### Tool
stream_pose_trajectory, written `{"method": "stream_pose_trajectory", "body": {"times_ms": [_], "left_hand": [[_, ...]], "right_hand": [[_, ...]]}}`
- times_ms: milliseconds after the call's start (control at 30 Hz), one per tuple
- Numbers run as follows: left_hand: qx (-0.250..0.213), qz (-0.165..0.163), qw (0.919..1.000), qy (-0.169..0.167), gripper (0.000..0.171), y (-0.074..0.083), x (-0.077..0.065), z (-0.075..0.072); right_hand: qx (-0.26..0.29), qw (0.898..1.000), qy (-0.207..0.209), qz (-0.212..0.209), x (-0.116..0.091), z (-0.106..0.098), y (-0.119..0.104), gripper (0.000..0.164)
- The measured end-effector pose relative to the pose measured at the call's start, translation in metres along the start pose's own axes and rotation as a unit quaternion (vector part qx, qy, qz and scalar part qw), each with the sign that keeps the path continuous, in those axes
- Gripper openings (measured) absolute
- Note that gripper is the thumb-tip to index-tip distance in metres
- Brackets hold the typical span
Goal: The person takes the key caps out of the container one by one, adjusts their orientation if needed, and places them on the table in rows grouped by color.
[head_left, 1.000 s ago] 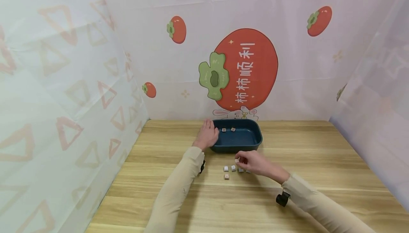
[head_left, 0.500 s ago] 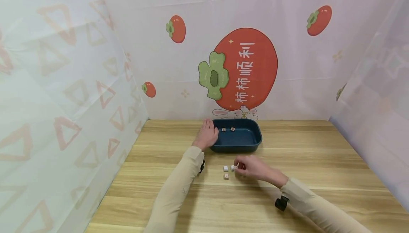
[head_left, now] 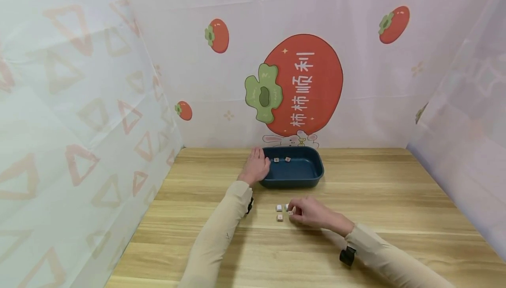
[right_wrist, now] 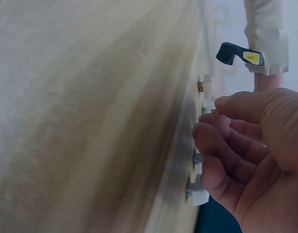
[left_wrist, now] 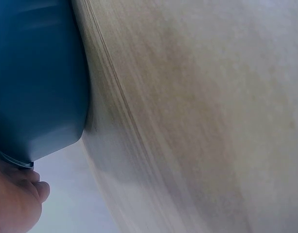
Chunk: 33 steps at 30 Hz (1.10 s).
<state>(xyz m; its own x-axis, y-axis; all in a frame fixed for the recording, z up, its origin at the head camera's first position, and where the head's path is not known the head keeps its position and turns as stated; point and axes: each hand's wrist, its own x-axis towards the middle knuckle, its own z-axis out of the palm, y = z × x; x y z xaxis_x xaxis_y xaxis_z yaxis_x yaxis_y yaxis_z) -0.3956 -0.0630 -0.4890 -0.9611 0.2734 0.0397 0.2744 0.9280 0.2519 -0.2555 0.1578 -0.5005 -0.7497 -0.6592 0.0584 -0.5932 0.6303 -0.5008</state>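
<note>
My right hand [head_left: 310, 212] pinches a small pinkish keycap [head_left: 290, 213] between thumb and fingertips, close over the table. Just beyond its fingertips, a white keycap [head_left: 287, 207] is partly covered by the hand. To the left sit another white keycap [head_left: 279, 208] and, nearer to me, a pinkish keycap [head_left: 280, 218]. At the back, a dark blue rectangular box [head_left: 296, 183] has my left hand [head_left: 256, 166] holding its left rim. The left wrist view shows fingers curled at the rim, beside the box's outer wall [left_wrist: 39, 92]. Two marked keycaps [head_left: 276, 160] [head_left: 287, 159] lie inside the box.
The wooden table [head_left: 367, 182] extends on both sides of the box. A printed cloth [head_left: 221, 77] with persimmon drawings hangs right behind it, and cloth walls stand left and right. Each wrist wears a black camera mount [head_left: 348, 256].
My right hand has brought the pinched keycap from just in front of the box down toward me, beside the other keycaps. The left hand and the box have stayed in place.
</note>
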Motion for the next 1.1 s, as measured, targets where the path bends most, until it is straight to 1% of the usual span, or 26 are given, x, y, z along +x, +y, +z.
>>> {"method": "stream_pose_trajectory", "body": {"times_ms": [167,233,467,567,833,967,1100], "left_hand": [[-0.003,0.000,1.0000,-0.002,0.064,0.000,-0.002,-0.002],[-0.004,-0.002,1.0000,-0.006,0.063,0.000,-0.002,-0.002],[-0.002,0.000,1.0000,0.001,0.063,0.001,-0.003,-0.004],[0.001,0.001,1.0000,-0.001,0.064,0.001,-0.003,-0.004],[-0.012,0.000,0.9999,0.009,0.062,-0.001,0.000,-0.001],[-0.007,0.001,0.9999,0.011,0.061,-0.002,0.002,0.001],[-0.004,0.001,1.0000,0.006,0.062,-0.002,0.003,0.002]], "right_hand": [[0.002,1.000,-0.007,0.002,-0.001,0.009,0.002,0.012],[0.004,1.000,-0.005,0.002,-0.001,0.012,0.003,0.010],[0.007,1.000,0.007,0.006,-0.002,0.016,0.002,0.008],[0.014,1.000,0.014,0.003,-0.002,0.017,0.001,0.007],[0.017,1.000,0.012,0.008,-0.004,0.015,-0.002,0.012],[0.019,1.000,0.010,0.011,-0.006,0.012,-0.004,0.017],[0.025,0.999,0.012,0.017,-0.007,0.009,-0.004,0.019]]}}
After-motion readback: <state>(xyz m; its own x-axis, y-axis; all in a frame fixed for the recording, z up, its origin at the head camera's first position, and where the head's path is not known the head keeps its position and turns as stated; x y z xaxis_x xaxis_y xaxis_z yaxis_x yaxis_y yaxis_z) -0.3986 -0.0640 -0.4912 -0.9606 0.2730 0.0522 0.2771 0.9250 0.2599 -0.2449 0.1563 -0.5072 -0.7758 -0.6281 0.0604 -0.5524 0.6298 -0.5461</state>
